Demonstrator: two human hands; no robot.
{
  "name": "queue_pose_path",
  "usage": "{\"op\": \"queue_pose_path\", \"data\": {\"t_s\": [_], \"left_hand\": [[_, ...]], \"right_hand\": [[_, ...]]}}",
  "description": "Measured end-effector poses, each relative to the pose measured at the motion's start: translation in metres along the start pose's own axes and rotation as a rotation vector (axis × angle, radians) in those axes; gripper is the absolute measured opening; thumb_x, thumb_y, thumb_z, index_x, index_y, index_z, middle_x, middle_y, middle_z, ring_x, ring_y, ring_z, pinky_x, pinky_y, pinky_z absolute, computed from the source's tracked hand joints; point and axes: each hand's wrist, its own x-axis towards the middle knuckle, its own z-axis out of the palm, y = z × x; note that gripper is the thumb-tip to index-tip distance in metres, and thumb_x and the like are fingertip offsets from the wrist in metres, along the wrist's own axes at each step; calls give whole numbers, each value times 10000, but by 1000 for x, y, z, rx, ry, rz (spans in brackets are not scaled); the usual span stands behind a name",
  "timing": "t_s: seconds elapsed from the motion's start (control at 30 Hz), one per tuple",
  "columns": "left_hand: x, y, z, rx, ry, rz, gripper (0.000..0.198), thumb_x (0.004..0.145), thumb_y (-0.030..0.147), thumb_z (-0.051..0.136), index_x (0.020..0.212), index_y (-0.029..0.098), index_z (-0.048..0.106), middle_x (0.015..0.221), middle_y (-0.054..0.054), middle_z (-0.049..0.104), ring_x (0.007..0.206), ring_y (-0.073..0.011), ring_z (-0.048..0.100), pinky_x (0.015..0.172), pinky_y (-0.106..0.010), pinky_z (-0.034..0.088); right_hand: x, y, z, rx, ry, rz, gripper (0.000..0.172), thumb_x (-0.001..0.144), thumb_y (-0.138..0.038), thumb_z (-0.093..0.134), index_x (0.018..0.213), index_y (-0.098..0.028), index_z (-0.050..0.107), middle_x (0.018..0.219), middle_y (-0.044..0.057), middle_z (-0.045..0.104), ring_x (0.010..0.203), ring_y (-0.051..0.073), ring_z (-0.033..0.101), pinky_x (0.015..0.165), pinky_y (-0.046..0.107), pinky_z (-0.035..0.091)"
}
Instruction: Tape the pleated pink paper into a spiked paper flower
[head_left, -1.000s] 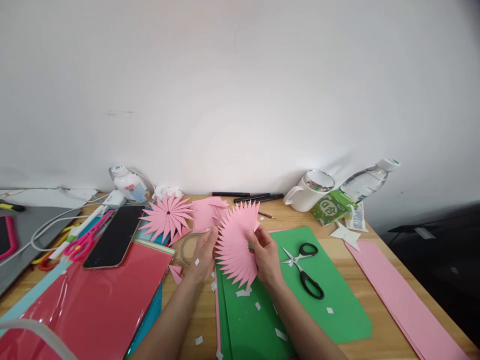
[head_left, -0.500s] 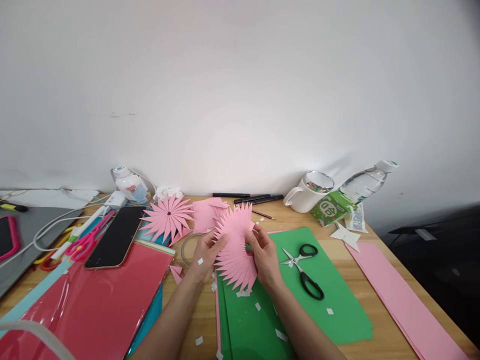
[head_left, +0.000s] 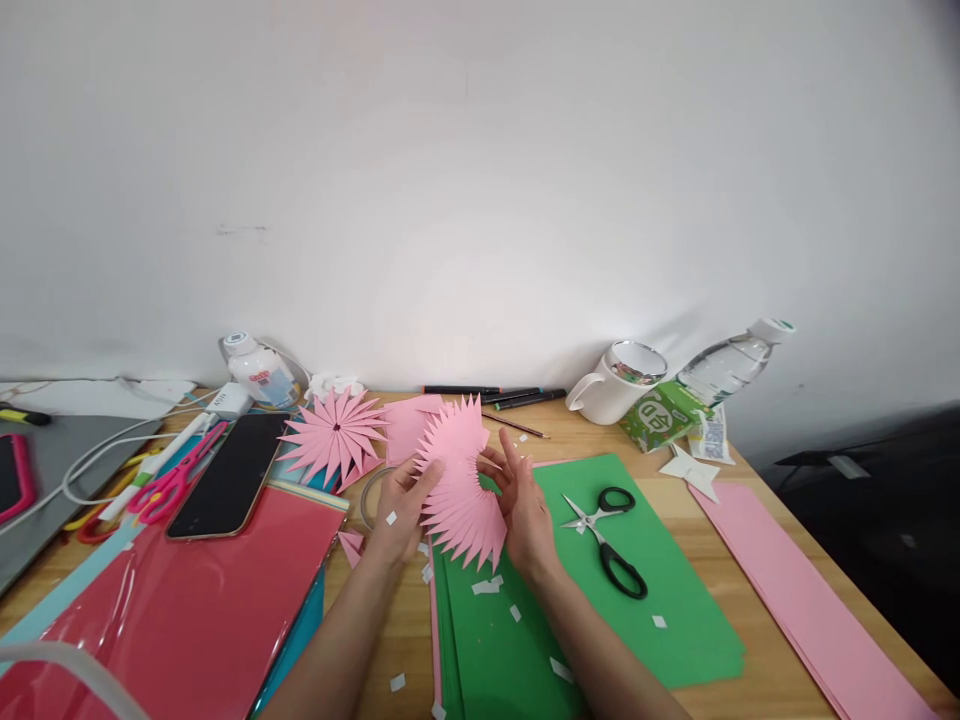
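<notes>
left hand (head_left: 401, 512) and right hand (head_left: 525, 508) each pinch the pink paper fan (head_left: 459, 500) above the green sheet (head_left: 660, 610), at its far left corner; uneven pulling might tear it.

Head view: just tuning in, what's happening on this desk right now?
A person holds a spiky pink paper fan between both hands, the left hand on its left edge and the right hand on its right. The fan is bent into an arc above a stack of green paper. A finished pink paper flower lies further back on the left, beside a phone. Black scissors lie on the green paper, right of the hands. White scraps dot the desk.
</notes>
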Motion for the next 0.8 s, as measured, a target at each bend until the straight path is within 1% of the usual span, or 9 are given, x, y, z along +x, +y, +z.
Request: {"op": "queue_pose_path", "data": {"t_s": [0.2, 0.33, 0.53, 0.63, 0.73, 0.8], "left_hand": [[1, -2, -2, -4, -27, 17, 286, 566, 239, 831, 802, 122, 720, 762, -48, 726, 742, -200, 665, 683, -279, 516], [1, -2, -2, 13, -16, 35, 272, 569, 239, 828, 789, 120, 721, 767, -52, 728, 750, -204, 665, 675, -276, 516], [-1, -2, 1, 10, -22, 28, 266, 555, 230, 835, 768, 127, 715, 735, -39, 726, 751, -213, 672, 660, -274, 521], [1, 0, 0, -32, -12, 14, 263, 539, 229, 846, 735, 123, 706, 692, -30, 719, 744, -216, 681, 677, -276, 531], [5, 8, -7, -168, 17, -52, 233, 561, 256, 837, 676, 124, 683, 627, -25, 704, 714, -217, 693, 699, -289, 545], [6, 15, -12, -285, 26, -111, 194, 613, 257, 802, 707, 134, 684, 612, -17, 701, 691, -207, 698, 712, -294, 551]], "right_hand": [[-1, 3, -1, -40, -53, -39, 652, 820, -680, 439, 1372, -333, 422, 1205, 47, 607, 1000, 184, 591, 807, 320, 471], [0, 7, -5, -65, -52, -30, 640, 820, -683, 436, 1372, -361, 407, 1234, 34, 597, 1038, 187, 583, 844, 334, 456], [1, 8, -5, -79, -52, -51, 613, 826, -667, 447, 1356, -358, 440, 1188, 34, 620, 1026, 183, 593, 858, 338, 457], [2, 5, -5, -46, -44, -38, 593, 840, -645, 445, 1348, -340, 461, 1165, 39, 629, 994, 182, 605, 819, 332, 478], [4, 3, -8, -56, -3, -39, 513, 840, -588, 498, 1257, -295, 560, 1084, 49, 654, 931, 194, 621, 756, 341, 504], [5, 4, -10, -167, -14, -102, 385, 815, -508, 584, 1104, -264, 654, 1003, 48, 671, 907, 205, 626, 761, 359, 511]]}}
